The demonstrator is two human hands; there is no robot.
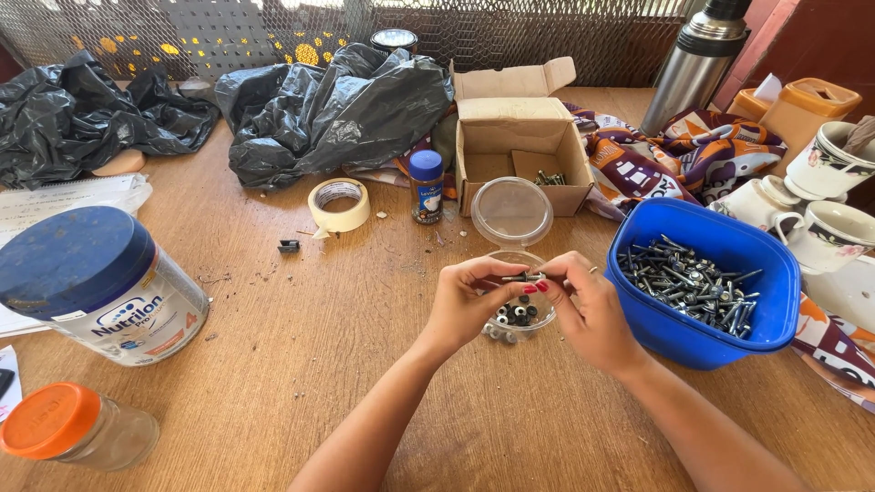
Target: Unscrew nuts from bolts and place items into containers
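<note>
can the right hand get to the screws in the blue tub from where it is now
Probably yes. The right hand sits just beside the blue tub, which is open-topped, with the screws uncovered, though both hands pinch a screw.

I see a small dark screw [523, 277] lying level between my two hands, pinched at both ends by my fingertips. It hangs just above a small round clear plastic tub [519, 319] that sits upright and open on the wooden table; my hands hide most of its rim. Washers and small silver and black fittings lie in its bottom. Just to the right stands a deep blue plastic bowl [674, 337], upright, holding a loose tangled heap of dark screws [690, 282] with washered heads.
</note>
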